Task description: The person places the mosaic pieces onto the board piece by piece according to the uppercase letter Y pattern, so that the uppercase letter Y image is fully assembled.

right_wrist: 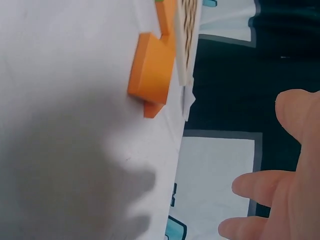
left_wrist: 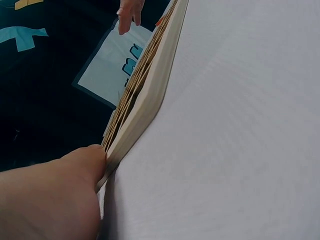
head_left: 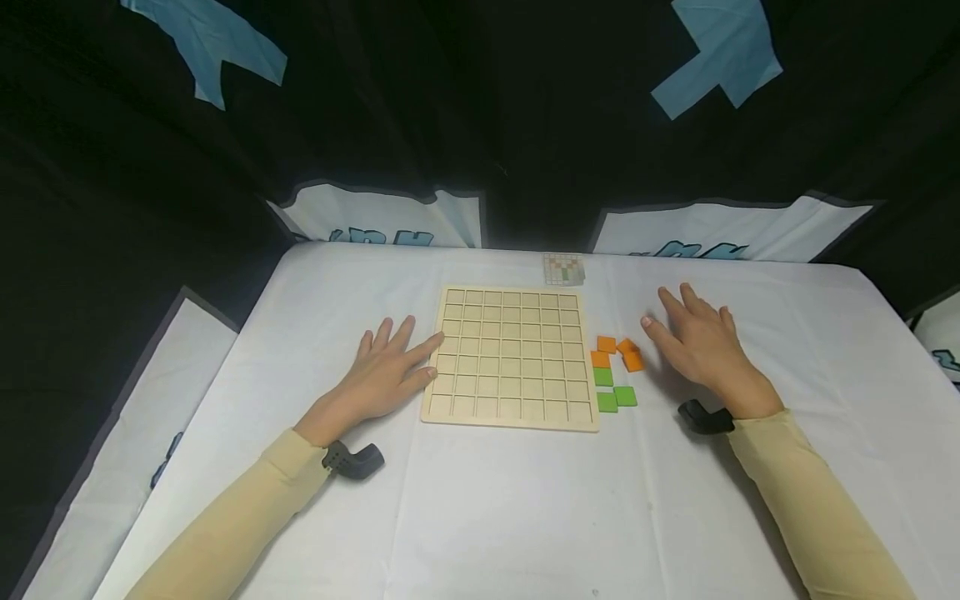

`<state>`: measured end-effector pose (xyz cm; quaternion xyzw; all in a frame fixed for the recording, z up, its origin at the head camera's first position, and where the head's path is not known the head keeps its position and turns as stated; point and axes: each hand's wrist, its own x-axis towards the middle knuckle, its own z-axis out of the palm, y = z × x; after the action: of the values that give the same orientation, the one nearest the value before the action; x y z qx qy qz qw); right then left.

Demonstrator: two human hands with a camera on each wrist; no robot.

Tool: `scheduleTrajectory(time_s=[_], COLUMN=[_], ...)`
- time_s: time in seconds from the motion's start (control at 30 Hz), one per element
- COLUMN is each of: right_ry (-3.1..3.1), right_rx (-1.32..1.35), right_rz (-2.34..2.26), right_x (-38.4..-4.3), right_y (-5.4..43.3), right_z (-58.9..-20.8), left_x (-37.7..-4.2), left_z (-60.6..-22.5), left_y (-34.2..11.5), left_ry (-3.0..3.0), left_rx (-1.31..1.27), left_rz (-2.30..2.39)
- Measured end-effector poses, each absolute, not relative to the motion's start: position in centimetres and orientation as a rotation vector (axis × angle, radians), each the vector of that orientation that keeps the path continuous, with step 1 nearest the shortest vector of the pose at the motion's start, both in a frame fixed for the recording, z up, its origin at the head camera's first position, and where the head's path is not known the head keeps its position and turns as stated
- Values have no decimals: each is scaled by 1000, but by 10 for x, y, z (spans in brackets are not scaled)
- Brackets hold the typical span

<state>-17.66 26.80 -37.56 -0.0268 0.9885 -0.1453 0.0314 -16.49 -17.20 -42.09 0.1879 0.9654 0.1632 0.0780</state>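
A square wooden grid board (head_left: 513, 358) lies flat on the white table. My left hand (head_left: 382, 375) is spread at its left side, thumb and index finger touching the edge; in the left wrist view the thumb (left_wrist: 87, 162) meets the board's rim (left_wrist: 145, 107). To the right of the board are several orange tiles (head_left: 606, 344) and several green tiles (head_left: 625, 396), some overlapping. My right hand (head_left: 701, 342) hovers above the cloth beyond these tiles, fingers extended and holding nothing. An orange tile (right_wrist: 152, 70) shows close up in the right wrist view, apart from the fingers.
A small card (head_left: 563, 269) printed with a coloured grid pattern lies behind the board, near the table's back edge. Black curtains (head_left: 480, 108) with light blue patches hang behind the table. White cloth (head_left: 525, 517) covers the tabletop.
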Motion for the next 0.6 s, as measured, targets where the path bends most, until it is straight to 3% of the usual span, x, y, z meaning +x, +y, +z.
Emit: scheduleTrajectory(time_s=[0.6], right_ry=[3004], right_rx=[-310], right_rz=[-844], right_x=[-149], right_y=[271], right_z=[-373], left_x=[-163], left_z=[-420], left_y=[-171], left_ry=[2900], left_rx=[553], left_rz=[496])
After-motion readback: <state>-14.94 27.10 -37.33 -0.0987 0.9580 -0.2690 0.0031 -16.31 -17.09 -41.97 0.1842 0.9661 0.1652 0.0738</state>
